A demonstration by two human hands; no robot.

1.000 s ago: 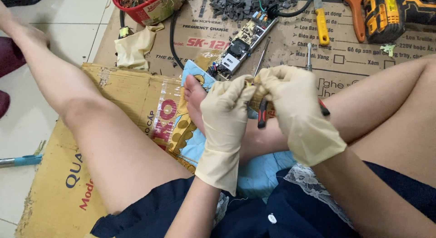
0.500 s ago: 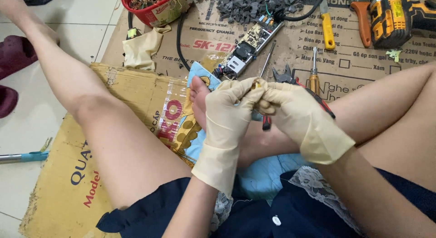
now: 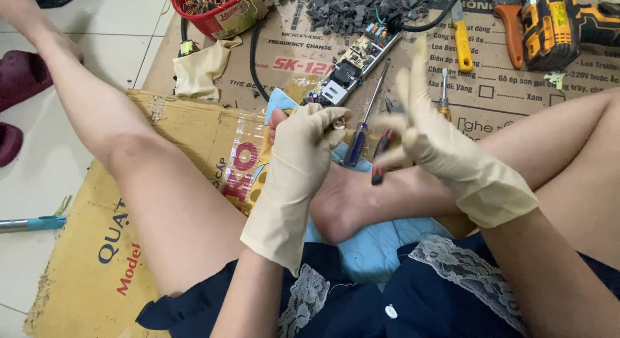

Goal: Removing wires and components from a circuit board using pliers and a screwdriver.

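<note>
Small metal part (image 3: pixel 337 125) pinched in left hand (image 3: pixel 303 144) grip.

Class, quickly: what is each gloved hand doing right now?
Left hand: closed, pinching a small part at the fingertips.
Right hand: open, fingers spread, holding nothing visible.

We cannot make out the small piece pinched in our left hand (image 3: pixel 309 141); its fingertips hide most of it. Our right hand (image 3: pixel 423 141) is blurred, fingers smeared. The red basket (image 3: pixel 226 18), the drill (image 3: pixel 555 25) and the maroon slippers (image 3: pixel 19 80) are cut off by the frame edges.
</note>
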